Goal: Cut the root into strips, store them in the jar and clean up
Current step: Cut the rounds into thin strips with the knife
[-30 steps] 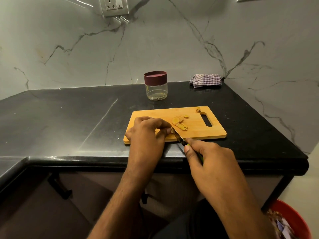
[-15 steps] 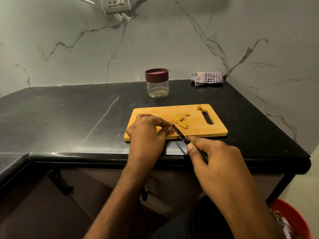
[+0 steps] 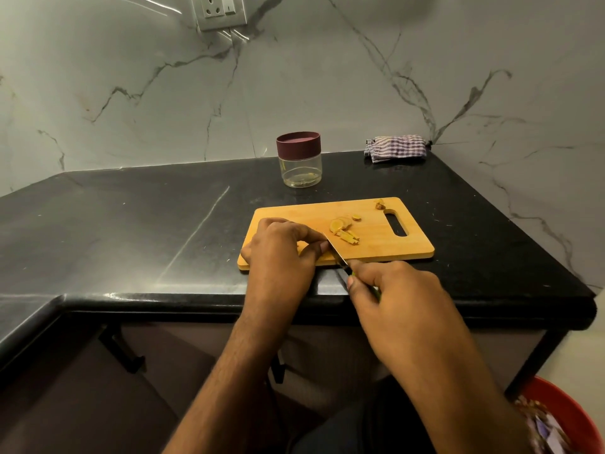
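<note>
- Head view: wooden cutting board (image 3: 376, 247) lies flat on the black tabletop (image 3: 131, 224), near the front edge, handle slot to the right.
- Left hand (image 3: 281, 253) rests on the board's left half, fingers curled down, grip pinching something at the fingertips beside the blade; the piece itself is hidden under the fingers.
- Right hand (image 3: 399, 299) sits at the tabletop's front edge, grip clenched around the green handle of a knife (image 3: 337, 253).
- Knife blade angles up-left over the board's front edge, tip next to the left fingertips.
- Cut root pieces (image 3: 343, 229) lie mid-board, just right of the blade; one scrap (image 3: 379, 204) by the slot.
- Jar (image 3: 299, 160), clear, maroon lid on, stands behind the board, apart from it.
- Checked cloth (image 3: 396, 149) is in the back right corner against the wall.
- Red bin (image 3: 569, 414) on the floor, lower right.
</note>
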`<move>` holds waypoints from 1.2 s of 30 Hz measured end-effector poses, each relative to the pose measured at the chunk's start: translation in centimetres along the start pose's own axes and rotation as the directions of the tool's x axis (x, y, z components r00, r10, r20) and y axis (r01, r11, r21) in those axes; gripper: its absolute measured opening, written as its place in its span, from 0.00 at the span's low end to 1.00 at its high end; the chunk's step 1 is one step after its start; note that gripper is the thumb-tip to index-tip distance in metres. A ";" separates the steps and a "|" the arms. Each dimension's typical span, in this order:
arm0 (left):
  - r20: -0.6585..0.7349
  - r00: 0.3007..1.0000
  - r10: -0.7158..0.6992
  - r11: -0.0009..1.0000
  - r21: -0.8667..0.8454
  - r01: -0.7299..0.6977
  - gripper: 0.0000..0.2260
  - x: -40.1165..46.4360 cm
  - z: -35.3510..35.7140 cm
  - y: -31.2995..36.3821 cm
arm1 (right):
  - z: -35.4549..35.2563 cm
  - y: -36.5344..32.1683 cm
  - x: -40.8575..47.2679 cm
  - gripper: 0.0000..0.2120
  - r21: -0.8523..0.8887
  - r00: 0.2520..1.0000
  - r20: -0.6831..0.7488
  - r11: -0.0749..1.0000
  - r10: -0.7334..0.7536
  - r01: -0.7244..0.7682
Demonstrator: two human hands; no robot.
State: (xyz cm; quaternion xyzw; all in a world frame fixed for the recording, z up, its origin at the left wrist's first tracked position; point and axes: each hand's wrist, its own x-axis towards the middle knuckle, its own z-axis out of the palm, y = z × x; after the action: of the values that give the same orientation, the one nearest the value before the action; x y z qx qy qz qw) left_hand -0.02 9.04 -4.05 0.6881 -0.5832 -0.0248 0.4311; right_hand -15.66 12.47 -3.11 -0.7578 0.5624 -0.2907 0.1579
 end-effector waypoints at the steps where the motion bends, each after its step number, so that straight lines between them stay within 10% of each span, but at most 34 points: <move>1: 0.001 1.000 0.002 1.000 -0.004 -0.002 0.04 0.0 0.0 0.0 | -0.3 0.1 -0.4 0.14 -0.007 1.000 0.011 1.000 0.015 -0.015; 23: 0.290 0.947 0.140 0.954 0.218 -0.207 0.17 0.1 -0.1 1.0 | -0.7 0.9 -0.1 0.19 -0.144 0.998 -0.039 0.988 0.046 -0.052; 36: 0.126 0.988 0.083 0.996 0.032 -0.088 0.12 -0.1 0.2 0.2 | -1.2 0.9 -0.8 0.19 -0.007 0.998 -0.055 1.000 0.013 -0.013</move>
State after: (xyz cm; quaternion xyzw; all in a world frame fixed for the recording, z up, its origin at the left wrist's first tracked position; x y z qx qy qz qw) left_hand -0.28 9.00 -4.08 0.6674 -0.6383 -0.0384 0.3817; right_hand -17.20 13.04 -2.90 -0.7465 0.5725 -0.3082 0.1416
